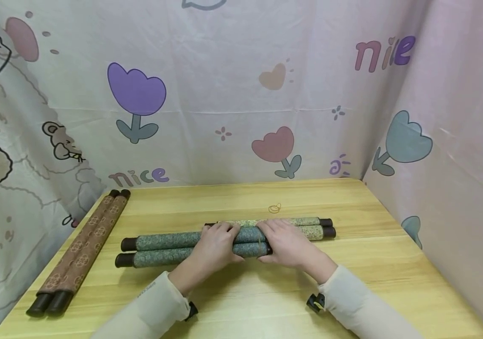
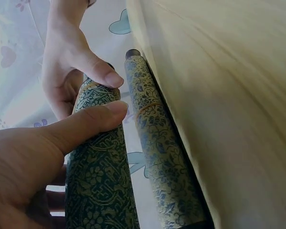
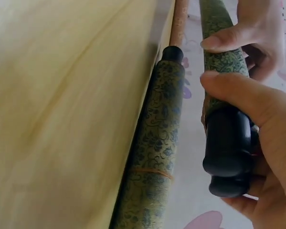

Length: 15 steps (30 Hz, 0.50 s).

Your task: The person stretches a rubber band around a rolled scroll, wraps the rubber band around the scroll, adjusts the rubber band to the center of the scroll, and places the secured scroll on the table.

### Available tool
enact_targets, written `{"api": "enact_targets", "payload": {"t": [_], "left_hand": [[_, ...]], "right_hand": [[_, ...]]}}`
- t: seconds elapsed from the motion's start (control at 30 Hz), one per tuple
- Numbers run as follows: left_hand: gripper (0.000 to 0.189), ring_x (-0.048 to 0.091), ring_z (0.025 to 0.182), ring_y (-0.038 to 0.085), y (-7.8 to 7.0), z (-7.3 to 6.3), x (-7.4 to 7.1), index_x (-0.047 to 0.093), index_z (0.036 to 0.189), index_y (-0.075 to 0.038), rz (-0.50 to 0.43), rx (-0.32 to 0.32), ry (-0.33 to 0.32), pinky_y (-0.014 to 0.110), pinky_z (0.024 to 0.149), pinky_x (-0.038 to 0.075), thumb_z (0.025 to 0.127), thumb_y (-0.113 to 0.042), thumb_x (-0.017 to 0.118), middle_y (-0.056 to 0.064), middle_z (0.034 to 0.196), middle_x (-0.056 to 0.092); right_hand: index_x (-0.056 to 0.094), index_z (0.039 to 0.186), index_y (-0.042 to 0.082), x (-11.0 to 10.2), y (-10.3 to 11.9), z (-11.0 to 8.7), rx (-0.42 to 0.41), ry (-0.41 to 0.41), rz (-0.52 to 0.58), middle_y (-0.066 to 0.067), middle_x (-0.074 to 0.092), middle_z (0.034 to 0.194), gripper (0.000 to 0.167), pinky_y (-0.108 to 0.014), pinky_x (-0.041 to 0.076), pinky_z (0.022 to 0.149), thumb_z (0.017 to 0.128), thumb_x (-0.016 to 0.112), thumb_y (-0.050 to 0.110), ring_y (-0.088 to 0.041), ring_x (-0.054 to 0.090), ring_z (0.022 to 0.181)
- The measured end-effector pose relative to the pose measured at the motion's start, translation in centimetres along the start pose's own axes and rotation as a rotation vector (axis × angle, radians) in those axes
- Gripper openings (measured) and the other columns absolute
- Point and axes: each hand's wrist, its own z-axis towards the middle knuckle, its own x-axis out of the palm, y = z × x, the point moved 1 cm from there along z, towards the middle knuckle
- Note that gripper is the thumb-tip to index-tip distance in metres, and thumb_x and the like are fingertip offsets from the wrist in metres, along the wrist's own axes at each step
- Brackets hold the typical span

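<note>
Both hands hold a green brocade hanging scroll (image 1: 165, 241), rolled up from two sides into a pair of parallel rolls with black end knobs. My left hand (image 1: 216, 245) grips it near mid-length, thumb on the near roll and fingers over the far one. Close by, my right hand (image 1: 285, 242) grips its right end, beside the black knobs (image 3: 227, 143). In the left wrist view the two thumbs press the same roll (image 2: 97, 181). Just behind lies a yellow-green scroll (image 1: 311, 231) with a blue floral pattern, a rubber band (image 2: 147, 106) around it; the hands partly hide it.
A brown patterned double-rolled scroll (image 1: 91, 235) lies slantwise along the left edge of the wooden table (image 1: 377, 282). A loose rubber band (image 1: 274, 205) lies behind the yellow-green scroll. A printed cloth (image 1: 207, 84) hangs behind the table and at both sides.
</note>
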Motion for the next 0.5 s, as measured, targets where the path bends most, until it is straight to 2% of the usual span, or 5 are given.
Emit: {"api": "enact_targets", "payload": {"t": [0.3, 0.5], "left_hand": [[0.083, 0.06, 0.109, 0.042, -0.22, 0.68, -0.25, 0.065, 0.126, -0.006, -0.017, 0.064, 0.051, 0.06, 0.083, 0.049, 0.061, -0.052, 0.09, 0.013, 0.118, 0.065], [0.083, 0.06, 0.108, 0.032, -0.15, 0.9, -0.33, 0.061, 0.132, -0.009, -0.014, 0.109, 0.063, 0.058, 0.087, 0.048, 0.067, -0.055, 0.085, 0.009, 0.117, 0.063]], "right_hand": [[0.054, 0.135, 0.003, 0.27, 0.19, 0.22, 0.001, 0.034, 0.037, -0.013, 0.064, 0.123, 0.086, -0.045, 0.05, 0.094, 0.072, 0.078, 0.057, -0.03, 0.062, 0.111], [0.057, 0.131, 0.005, 0.25, -0.13, -0.12, 0.01, -0.015, 0.122, -0.009, 0.067, 0.115, 0.079, -0.041, 0.053, 0.088, 0.071, 0.08, 0.05, -0.024, 0.065, 0.101]]}}
